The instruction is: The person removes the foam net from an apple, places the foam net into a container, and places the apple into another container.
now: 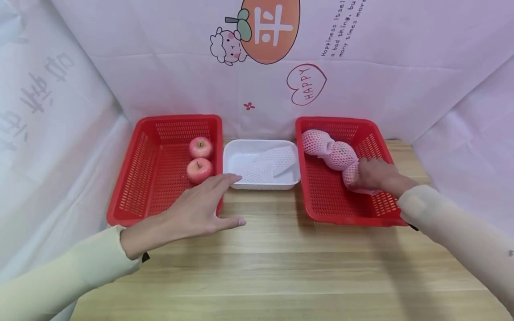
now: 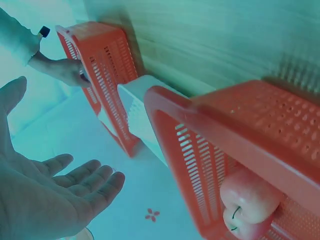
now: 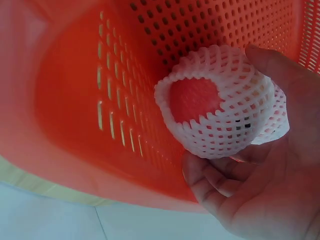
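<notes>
Head view: two red baskets flank a white tray (image 1: pixel 237 154) on a wood-grained bench (image 1: pixel 257 258). The left hand (image 1: pixel 196 205), left of centre, is released, its fingers extended and its thumb spread apart; it overlaps the near right corner of the left basket (image 1: pixel 180 118). In that basket, against its right wall, sit two bare apples, an upper apple (image 1: pixel 201 148) and a lower apple (image 1: pixel 199 171), close together with their stems visible.

At right of the frame, the right hand (image 1: pixel 375 173) reaches into the right basket (image 1: pixel 337 218) and grasps a netted apple (image 1: pixel 351 175). The right wrist view shows the thumb at the top of this fruit and the curled fingers below, with red skin exposed through the mouth of the net. Two further wrapped fruits, a far one (image 1: pixel 316 142) and a middle one (image 1: pixel 340 156), run in a line from the basket's upper left corner toward the right hand.

Foam netting (image 1: pixel 269 165) lies in the tray, mostly toward its right side. Behind, a white cloth (image 1: pixel 180 80) bears a red heart outline (image 1: pixel 307 84) lettered HAPPY. Pale sleeves cover both forearms.
</notes>
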Tool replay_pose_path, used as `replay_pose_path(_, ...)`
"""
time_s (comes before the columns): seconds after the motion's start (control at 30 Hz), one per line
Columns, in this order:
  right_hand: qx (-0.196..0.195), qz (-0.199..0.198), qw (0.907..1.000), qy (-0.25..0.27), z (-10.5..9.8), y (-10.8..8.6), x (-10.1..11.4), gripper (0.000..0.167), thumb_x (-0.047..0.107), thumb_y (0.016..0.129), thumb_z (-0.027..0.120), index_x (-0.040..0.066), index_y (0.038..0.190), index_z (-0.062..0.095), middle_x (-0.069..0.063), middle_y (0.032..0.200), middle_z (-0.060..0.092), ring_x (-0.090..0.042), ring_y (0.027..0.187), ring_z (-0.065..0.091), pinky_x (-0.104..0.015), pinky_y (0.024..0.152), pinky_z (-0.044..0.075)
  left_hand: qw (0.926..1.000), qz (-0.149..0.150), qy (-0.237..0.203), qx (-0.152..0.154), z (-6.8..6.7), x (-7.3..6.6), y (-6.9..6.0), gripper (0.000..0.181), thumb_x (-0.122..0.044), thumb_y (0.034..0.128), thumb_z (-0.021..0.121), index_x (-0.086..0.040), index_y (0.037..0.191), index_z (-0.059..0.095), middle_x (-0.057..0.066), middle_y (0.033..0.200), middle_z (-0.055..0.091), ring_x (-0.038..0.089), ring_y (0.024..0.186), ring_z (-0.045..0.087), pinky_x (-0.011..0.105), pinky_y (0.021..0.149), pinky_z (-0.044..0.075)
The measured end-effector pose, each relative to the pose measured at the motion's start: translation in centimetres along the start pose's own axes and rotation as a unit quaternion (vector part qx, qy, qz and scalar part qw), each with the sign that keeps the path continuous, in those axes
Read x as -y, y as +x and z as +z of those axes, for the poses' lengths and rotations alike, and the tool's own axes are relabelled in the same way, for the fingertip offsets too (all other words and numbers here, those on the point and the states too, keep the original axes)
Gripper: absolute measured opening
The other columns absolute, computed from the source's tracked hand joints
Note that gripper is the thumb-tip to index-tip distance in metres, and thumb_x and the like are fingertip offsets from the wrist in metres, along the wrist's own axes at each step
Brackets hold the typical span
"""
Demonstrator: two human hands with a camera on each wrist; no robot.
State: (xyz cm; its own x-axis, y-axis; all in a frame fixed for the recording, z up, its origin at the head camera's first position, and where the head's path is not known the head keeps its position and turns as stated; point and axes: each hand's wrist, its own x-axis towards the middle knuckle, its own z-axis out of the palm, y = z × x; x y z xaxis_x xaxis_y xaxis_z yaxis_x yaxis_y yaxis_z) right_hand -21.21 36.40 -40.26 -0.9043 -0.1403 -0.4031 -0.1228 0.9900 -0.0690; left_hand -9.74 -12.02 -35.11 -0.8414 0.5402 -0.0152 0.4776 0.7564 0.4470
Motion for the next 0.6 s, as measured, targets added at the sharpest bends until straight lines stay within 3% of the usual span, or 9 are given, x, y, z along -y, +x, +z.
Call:
replay_pose_path(0.2, -0.008, -0.009, 0.9999, 0.002, -0.3, -0.2, -0.3, 0.064, 0.049, 0.082, 0.086, -0.003, 0.109, 0.061, -0.013, 0.087, 0.063, -0.031, 0.080, 0.060, -0.045, 0.070, 0.055, 1.0000, 0.003, -0.005, -0.003, 0.4, -0.6, -0.4, 0.094, -0.066, 0.0840, 0.079, -0.020, 0.158, 0.045, 0.002, 0.156, 0.052, 0.019, 0.132, 0.056, 0.049, 0.095, 0.060)
replay_pose_path(0.47, -0.006, -0.007, 0.9999, -0.007, -1.4, -1.8, 0.0, 0.060, 0.048, 0.082, 0.085, -0.002, 0.102, 0.059, -0.011, 0.083, 0.062, -0.028, 0.076, 0.058, -0.039, 0.061, 0.052, 0.9999, 0.011, -0.007, -0.005, 0.9, -0.9, -0.8, 0.095, -0.068, 0.0854, 0.076, -0.020, 0.160, 0.043, 0.002, 0.157, 0.051, 0.021, 0.141, 0.051, 0.051, 0.102, 0.057)
replay_pose_path(0.6, -0.021, -0.012, 0.9997, -0.009, -2.1, -2.8, 0.8, 0.067, 0.048, 0.081, 0.087, -0.006, 0.109, 0.058, -0.016, 0.088, 0.063, -0.029, 0.077, 0.059, -0.042, 0.062, 0.056, 0.9998, 0.013, -0.009, -0.009, 1.0, -1.1, -0.8, 0.095, -0.067, 0.0856, 0.077, -0.021, 0.160, 0.042, 0.002, 0.157, 0.051, 0.021, 0.142, 0.050, 0.052, 0.103, 0.057)
